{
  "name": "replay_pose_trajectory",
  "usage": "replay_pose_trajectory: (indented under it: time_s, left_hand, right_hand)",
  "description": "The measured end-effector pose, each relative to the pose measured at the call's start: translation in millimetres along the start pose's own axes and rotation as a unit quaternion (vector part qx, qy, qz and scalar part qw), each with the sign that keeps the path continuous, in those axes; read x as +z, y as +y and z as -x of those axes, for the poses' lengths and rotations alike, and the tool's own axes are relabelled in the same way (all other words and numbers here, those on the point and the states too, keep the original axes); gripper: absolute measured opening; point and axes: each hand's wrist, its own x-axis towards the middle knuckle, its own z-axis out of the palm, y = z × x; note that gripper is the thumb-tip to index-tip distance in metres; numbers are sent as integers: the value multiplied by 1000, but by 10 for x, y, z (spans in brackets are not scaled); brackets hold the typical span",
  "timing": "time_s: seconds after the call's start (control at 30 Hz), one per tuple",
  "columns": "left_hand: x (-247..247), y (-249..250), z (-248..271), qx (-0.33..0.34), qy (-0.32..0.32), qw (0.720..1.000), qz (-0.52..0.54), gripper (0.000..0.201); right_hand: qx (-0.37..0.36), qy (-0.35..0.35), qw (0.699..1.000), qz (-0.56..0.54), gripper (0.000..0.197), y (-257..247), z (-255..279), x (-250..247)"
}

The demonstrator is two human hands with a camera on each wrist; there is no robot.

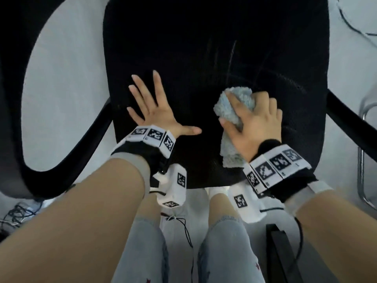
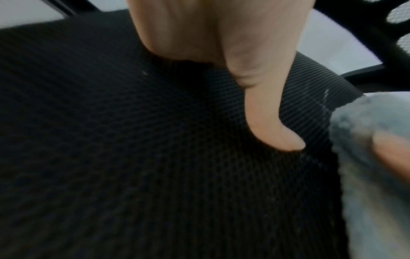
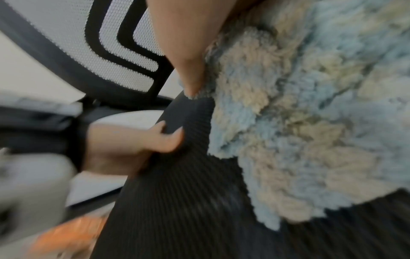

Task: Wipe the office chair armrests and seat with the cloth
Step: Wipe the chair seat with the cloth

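The black mesh seat (image 1: 214, 48) of the office chair fills the upper middle of the head view. My left hand (image 1: 152, 110) lies flat on the seat's front left part, fingers spread and straight, thumb (image 2: 272, 122) pressed to the mesh. My right hand (image 1: 255, 121) grips a bunched fluffy light-blue cloth (image 1: 232, 113) and holds it down on the seat's front right part. The cloth (image 3: 299, 113) fills most of the right wrist view, lying on the ribbed mesh (image 3: 177, 201). A black left armrest (image 1: 16, 99) curves at the far left and a right armrest (image 1: 350, 123) runs off the right edge.
A pale floor (image 1: 67, 88) surrounds the chair. Loose cables (image 1: 18, 213) lie at the lower left, and another cable (image 1: 355, 23) at the top right. A chrome tube frame (image 1: 365, 152) stands at the right edge. My legs in light jeans (image 1: 224, 252) are below the seat's front edge.
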Motion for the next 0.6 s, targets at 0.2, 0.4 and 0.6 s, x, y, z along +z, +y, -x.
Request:
replay_pose_trajectory:
  time_s: [0.2,0.4,0.6]
  left_hand:
    - [279,254,-110,-59,127,989,-44,146]
    - [312,176,-251,-53,89,994,-46,142]
    - [349,218,-259,-83,108,989,-55,140]
  right_hand:
    - [-94,-52,994,27,52,-77,43,303]
    - [-1,36,999,33,50,-303,-997,41]
    - [-30,31,999,-28,46,-308,-696,174]
